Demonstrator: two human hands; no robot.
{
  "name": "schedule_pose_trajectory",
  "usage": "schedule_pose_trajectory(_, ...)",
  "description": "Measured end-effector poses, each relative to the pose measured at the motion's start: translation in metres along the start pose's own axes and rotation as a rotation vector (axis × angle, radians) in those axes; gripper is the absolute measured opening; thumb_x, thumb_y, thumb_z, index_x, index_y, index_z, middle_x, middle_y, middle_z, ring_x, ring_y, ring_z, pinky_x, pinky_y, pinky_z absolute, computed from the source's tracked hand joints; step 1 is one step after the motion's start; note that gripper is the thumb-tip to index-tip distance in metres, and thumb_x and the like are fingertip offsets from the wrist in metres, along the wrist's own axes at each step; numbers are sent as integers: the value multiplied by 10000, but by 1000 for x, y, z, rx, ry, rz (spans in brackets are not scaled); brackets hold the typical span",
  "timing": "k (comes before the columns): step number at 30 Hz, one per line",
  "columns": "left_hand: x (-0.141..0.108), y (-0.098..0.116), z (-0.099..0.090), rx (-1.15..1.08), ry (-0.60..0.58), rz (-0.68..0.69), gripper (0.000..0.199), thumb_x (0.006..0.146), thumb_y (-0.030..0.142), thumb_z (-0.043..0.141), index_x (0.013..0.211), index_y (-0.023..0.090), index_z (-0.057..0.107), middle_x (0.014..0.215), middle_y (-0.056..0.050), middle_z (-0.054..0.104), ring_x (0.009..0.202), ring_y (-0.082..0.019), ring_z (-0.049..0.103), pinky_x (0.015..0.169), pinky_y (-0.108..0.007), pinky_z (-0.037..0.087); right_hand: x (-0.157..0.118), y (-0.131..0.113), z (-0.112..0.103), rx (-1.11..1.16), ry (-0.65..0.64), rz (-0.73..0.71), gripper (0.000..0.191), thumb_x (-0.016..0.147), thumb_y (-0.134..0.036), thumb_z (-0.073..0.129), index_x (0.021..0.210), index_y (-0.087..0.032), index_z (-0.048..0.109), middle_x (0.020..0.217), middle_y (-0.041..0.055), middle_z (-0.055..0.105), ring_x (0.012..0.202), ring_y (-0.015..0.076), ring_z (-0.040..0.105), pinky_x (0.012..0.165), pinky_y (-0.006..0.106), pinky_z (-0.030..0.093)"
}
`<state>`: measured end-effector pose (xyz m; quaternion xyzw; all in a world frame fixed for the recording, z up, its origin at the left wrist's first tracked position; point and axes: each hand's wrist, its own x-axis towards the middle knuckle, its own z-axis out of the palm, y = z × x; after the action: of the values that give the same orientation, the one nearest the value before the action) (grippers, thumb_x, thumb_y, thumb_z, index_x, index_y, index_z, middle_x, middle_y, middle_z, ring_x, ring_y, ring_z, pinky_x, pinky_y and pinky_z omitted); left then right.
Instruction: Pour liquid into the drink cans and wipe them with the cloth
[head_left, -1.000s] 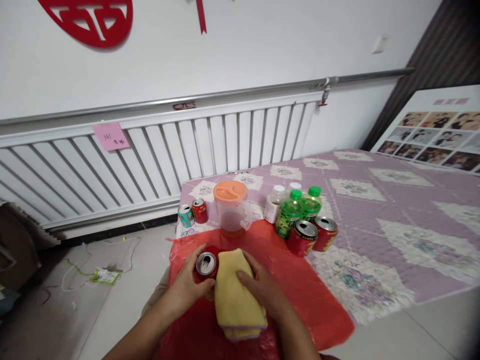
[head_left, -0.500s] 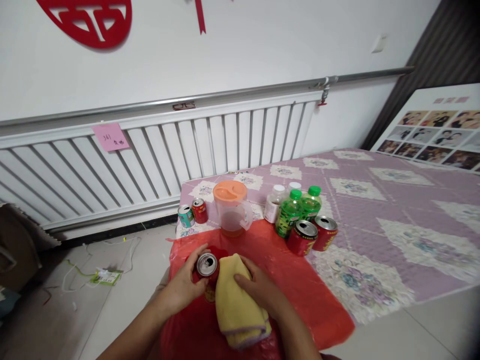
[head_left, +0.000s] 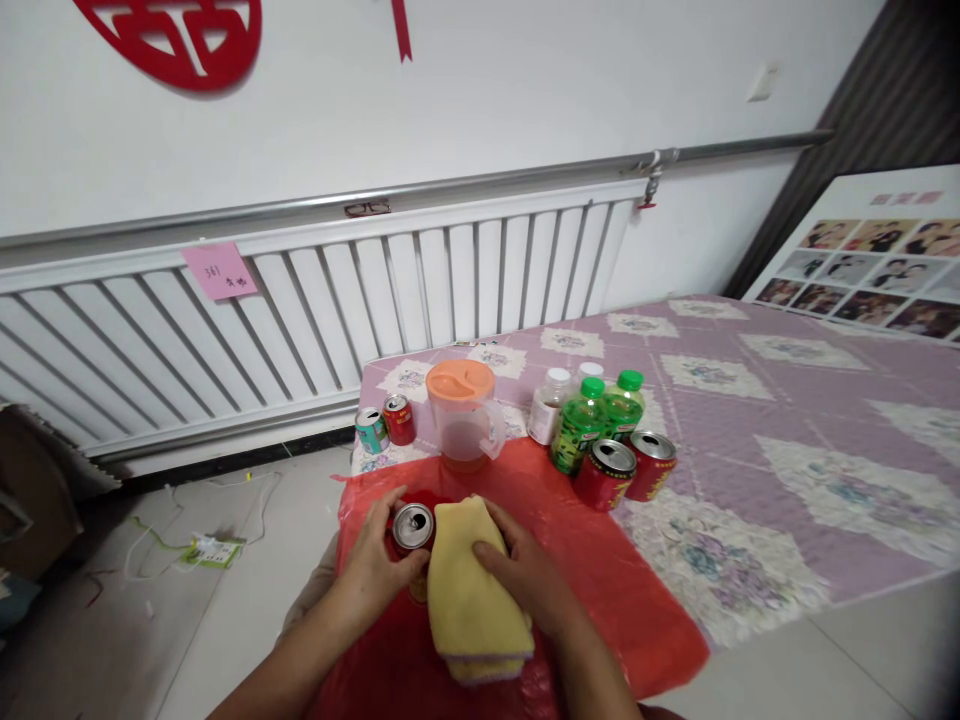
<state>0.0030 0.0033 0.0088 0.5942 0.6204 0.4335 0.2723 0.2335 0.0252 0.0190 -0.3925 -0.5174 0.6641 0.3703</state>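
In front of the pitcher [head_left: 459,430] with the orange lid, on its near side, the left hand [head_left: 375,560] is curled around a red can [head_left: 412,527], thumb on the near side and fingers on the far side. The can's opened top faces up. Nearer still than the pitcher and a little to its right, the right hand [head_left: 521,575] holds a folded yellow cloth [head_left: 478,600], its thumb lying across the top. The cloth is just beside the can; whether the two touch, I cannot tell.

Below the hands, a red plastic sheet [head_left: 622,610] spreads over the table [head_left: 825,420] from the pitcher's base toward the person. Left of the pitcher stand a teal can [head_left: 371,437] and a small red can [head_left: 400,425], side by side. To its right is a cluster: two white-capped bottles [head_left: 545,418], partly hidden at the back, two green-capped bottles [head_left: 576,432] before them, and two opened red-and-black cans [head_left: 604,482] nearest. Behind the pitcher, a white radiator [head_left: 457,285] runs along the wall.
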Motion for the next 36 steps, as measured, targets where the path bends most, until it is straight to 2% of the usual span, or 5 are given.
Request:
schedule_pose_trajectory(10, 4, 10, -17, -175, -296, -41, 796, 706, 149, 617, 1459, 252, 381, 1499, -98, 513, 1412, -254, 461, 1193, -455, 361, 6, 7, -3, -180, 33, 56, 706, 784, -425, 680, 1425, -194, 497, 1346, 120, 654, 1133, 294, 659, 943, 436, 533)
schedule_pose_trajectory(15, 2, 7, -9, -115, -140, -33, 841, 640, 207, 739, 1418, 230, 421, 1495, -136, 489, 1393, -320, 464, 1174, -522, 360, 2, 0, -1, -58, 25, 35, 759, 775, -466, 691, 1446, -198, 460, 1361, 117, 645, 1129, 303, 662, 921, 442, 548)
schedule_pose_trajectory(20, 2, 4, -2, -1, -8, -13, 794, 599, 198, 775, 1341, 229, 491, 1284, -98, 608, 1246, -306, 577, 1098, -511, 444, -2, -3, 0, 31, 7, -4, 783, 762, -488, 713, 1445, -208, 451, 1369, 108, 643, 1123, 304, 671, 896, 431, 562)
schedule_pose_trajectory(32, 4, 17, -19, -173, -332, -49, 806, 684, 155, 587, 1456, 256, 379, 1486, -89, 518, 1406, -247, 466, 1211, -467, 322, 4, 0, 0, -136, 41, 51, 742, 752, -461, 696, 1404, -165, 502, 1323, 145, 661, 1128, 326, 657, 944, 469, 531)
schedule_pose_trajectory(36, 4, 15, -11, -97, -200, -19, 802, 663, 213, 683, 1421, 231, 420, 1491, -116, 501, 1406, -295, 453, 1189, -494, 350, 4, 3, -2, -132, 38, 34, 773, 766, -450, 676, 1439, -140, 456, 1352, 165, 634, 1141, 326, 648, 931, 460, 537)
